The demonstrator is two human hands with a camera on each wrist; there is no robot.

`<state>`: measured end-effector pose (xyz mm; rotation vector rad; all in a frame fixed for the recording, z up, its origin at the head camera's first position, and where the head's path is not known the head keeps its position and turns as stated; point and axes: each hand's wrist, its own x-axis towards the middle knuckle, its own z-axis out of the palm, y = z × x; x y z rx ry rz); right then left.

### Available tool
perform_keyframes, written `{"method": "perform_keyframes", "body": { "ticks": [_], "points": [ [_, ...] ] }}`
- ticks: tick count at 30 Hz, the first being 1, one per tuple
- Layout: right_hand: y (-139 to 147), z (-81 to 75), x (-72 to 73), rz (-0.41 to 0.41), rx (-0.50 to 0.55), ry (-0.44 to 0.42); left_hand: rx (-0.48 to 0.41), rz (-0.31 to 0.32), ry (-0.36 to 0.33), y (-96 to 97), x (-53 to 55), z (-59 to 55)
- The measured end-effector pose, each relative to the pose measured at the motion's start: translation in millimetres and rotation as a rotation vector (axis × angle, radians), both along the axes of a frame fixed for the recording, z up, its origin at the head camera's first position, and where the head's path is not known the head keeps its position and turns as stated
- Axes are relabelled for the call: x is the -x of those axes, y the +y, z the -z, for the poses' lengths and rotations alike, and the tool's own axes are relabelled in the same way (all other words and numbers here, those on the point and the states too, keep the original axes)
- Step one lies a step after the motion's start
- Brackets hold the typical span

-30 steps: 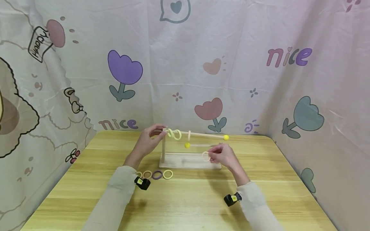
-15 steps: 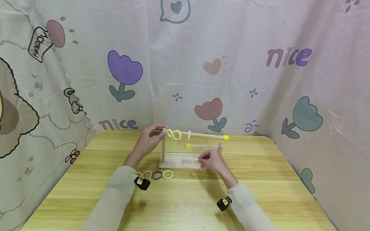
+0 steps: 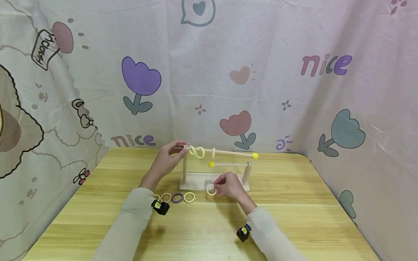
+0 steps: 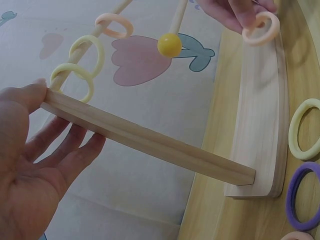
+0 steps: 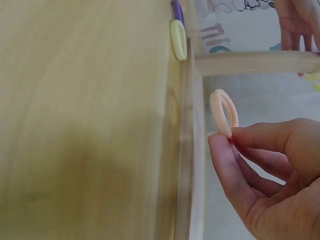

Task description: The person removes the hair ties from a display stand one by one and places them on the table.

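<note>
My left hand [image 3: 167,159] pinches the top of a wooden post [image 4: 150,137], thumb at its end and fingers along its underside. That post rises from the base [image 3: 199,181] of a wooden stand. Two pale yellow rings [image 4: 101,56] hang on the upper rod [image 3: 233,152] beside this hand, with a peach ring [image 3: 213,153] farther along. My right hand [image 3: 229,185] pinches another peach ring [image 5: 216,111] between thumb and fingertips, just above the base's front edge. The lower rod [image 3: 230,164] extends from the shorter right post [image 3: 247,174].
In front of the stand, rings lie in a row on the wooden table [image 3: 209,232]: a yellow ring [image 4: 294,131], a purple ring [image 4: 291,197], a peach ring [image 4: 299,236] and another partly hidden by the left wrist. Yellow balls cap both rods. A printed cloth [image 3: 202,65] hangs behind.
My right hand has moved left and toward the front with its peach ring, away from the lower rod, uncovering the right post. The left hand stays on its post.
</note>
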<state>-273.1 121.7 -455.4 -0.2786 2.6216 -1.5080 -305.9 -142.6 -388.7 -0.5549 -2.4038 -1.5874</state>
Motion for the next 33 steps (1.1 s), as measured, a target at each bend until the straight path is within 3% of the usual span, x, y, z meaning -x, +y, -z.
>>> {"method": "perform_keyframes", "body": {
  "ticks": [11,19,33],
  "points": [
    [-19.2,14.9,-0.3,-0.045,-0.007,0.0,-0.002,-0.001,0.01,0.6,0.5,0.3],
    [-28.0,17.0,-0.4,-0.057,-0.002,-0.012,-0.004,-0.001,0.007,0.6,-0.1,0.3],
    [-35.1,18.9,-1.4,-0.046,-0.085,-0.02,0.011,-0.009,0.018,0.8,0.6,0.5]
  ]
}}
